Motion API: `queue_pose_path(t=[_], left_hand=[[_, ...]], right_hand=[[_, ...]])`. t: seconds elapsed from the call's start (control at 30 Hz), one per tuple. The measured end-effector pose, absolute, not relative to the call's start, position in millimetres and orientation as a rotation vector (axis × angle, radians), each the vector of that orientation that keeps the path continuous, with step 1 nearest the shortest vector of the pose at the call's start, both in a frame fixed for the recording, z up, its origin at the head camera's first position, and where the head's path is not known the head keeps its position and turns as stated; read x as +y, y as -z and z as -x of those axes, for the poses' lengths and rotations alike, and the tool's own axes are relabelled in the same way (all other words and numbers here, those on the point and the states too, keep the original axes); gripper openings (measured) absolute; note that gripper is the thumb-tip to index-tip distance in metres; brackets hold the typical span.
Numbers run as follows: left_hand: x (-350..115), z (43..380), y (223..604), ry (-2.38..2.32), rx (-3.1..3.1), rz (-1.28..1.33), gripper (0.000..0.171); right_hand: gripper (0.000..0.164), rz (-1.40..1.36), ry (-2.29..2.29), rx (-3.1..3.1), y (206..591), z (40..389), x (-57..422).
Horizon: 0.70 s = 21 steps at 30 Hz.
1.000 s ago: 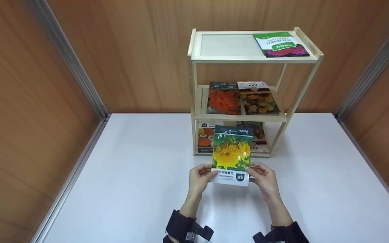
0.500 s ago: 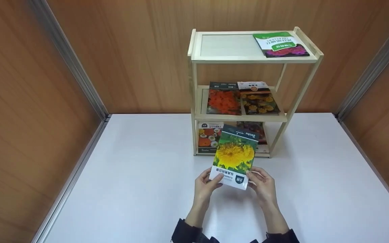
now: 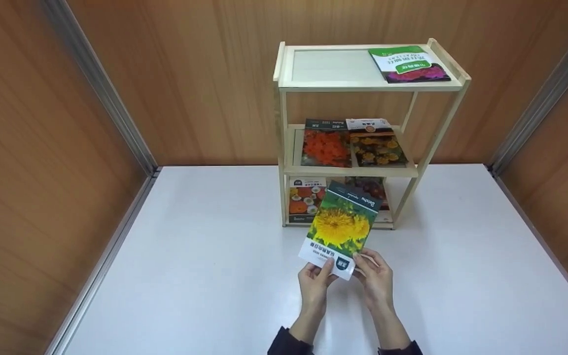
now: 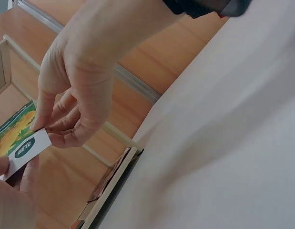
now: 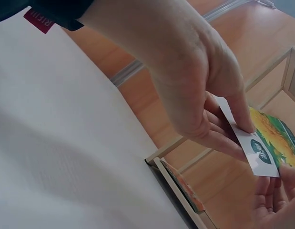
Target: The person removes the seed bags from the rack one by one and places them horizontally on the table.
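1. Sunflower seed packet: held in the air above the white table, before the three-tier wooden rack. Printed face up, long axis skewed, far end leaning right. Overlaps the bottom tier in head view; looks apart from the rack in both wrist views.
2. Left hand: pinching the near white end, thumb on the face, fingers curled under.
3. Right hand: pinching the right edge near the same end, thumb on top, fingers behind. Grip narrow, both sides.
4. Rack stock: green-and-white packet top right; red-flower packet and orange-flower packet side by side mid-tier; pumpkin-coloured packet bottom left; dark packet bottom right, partly hidden.
5. Step, my read: two-handed orienting, packet not set down.
6. Next move, judgement: calls for at least one firm pinch before either hand lets go. Thin, likely bendy; squaring it up needs both wrists turning together.
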<state>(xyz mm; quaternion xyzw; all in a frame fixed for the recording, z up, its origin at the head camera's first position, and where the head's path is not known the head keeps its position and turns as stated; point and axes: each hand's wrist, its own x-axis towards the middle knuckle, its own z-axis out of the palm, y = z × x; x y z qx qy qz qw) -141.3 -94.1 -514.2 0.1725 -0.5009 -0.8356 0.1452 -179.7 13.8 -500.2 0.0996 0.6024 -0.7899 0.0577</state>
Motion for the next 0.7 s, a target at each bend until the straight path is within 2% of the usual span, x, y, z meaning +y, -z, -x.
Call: queue_pose_path(t=[0.3, 0.7], left_hand=[[-104.3, 140.2, 514.2, 2.367, -1.564, -0.518, 0.032], [-128.8, 130.6, 512.4, 2.471, -1.789, -0.307, 0.033]], right_hand=[[0.030, -0.181, 2.268, 1.892, 498.4, 177.1, 18.8], [0.043, -0.037, 2.090, 1.948, 483.2, 198.6, 56.4]])
